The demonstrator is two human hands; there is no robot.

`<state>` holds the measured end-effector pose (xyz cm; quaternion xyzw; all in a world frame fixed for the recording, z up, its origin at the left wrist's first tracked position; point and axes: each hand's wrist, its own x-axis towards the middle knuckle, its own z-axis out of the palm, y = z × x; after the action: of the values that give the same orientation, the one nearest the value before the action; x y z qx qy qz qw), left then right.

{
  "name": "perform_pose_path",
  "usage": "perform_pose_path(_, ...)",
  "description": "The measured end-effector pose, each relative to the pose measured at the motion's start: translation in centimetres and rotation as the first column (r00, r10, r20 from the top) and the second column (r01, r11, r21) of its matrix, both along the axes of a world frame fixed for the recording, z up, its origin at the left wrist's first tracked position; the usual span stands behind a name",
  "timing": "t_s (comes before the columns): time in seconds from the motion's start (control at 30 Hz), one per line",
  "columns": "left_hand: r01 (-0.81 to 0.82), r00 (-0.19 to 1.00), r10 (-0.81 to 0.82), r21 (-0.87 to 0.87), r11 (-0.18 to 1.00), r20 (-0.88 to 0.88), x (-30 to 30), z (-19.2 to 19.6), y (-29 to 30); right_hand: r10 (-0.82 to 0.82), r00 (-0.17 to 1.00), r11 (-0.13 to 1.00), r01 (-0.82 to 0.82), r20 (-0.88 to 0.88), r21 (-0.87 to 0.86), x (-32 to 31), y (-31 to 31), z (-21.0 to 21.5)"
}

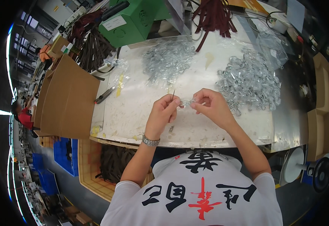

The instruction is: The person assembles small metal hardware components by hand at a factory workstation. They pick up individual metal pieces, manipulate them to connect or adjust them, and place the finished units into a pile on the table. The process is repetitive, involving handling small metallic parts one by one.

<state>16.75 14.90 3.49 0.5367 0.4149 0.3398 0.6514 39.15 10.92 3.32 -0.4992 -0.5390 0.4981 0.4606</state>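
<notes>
Over the near middle of the white worktable (134, 109), my two hands meet at a small silvery metal piece in clear plastic wrap (187, 102). My left hand (162, 111), with a metal watch at the wrist, is closed in a pinch on its left end. A thin dark pointed stick (173, 94) juts up from the left fingers; its kind cannot be made out. Thumb and fingers of my right hand (212, 107) pinch the right end. A big pile of similar wrapped metal pieces (251, 81) lies to the right, and a looser pile (168, 60) lies beyond my hands.
At the left stand a cardboard box (70, 98) and a utility knife (105, 95). A green box (128, 24), dark straps (93, 51) and maroon straps (213, 17) lie at the back. Open cardboard boxes (319, 130) and a fan (323, 173) are at right.
</notes>
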Motion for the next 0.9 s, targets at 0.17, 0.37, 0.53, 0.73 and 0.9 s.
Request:
perform_pose_path(0.17, -0.005, 0.994, 0.007, -0.022, 1.0, 0.106, 1.5, 0.3, -0.6, 0.059, 0.967, 0.993, -0.083, -0.248, -0.089, 1.0, 0.6, -0.5)
perform_pose_path(0.37, -0.106, 0.992, 0.11, 0.082, 0.991, -0.055, 1.7, 0.5, -0.6, 0.002, 0.987, 0.993, -0.021, -0.158, -0.116, 2.1, 0.6, 0.2)
perform_pose_path(0.53, -0.021, 0.981, 0.055, 0.18, 0.983, -0.184, 1.0, 1.0, 0.1, -0.023, 0.995, 0.985, 0.007, 0.092, 0.171, 2.5, 0.8, 1.0)
perform_pose_path(0.73, -0.035, 0.999, 0.036, 0.095, 0.995, -0.014, 1.4, 0.5, 0.6, 0.257, 0.966, 0.955, -0.248, 0.032, -0.164, 2.1, 0.4, 2.2)
perform_pose_path(0.9, -0.062, 0.998, 0.064, 0.051, 0.997, -0.027, 1.4, 0.6, 0.9, 0.192, 0.971, 0.945, -0.222, -0.143, -0.24, 1.6, -0.1, 1.0)
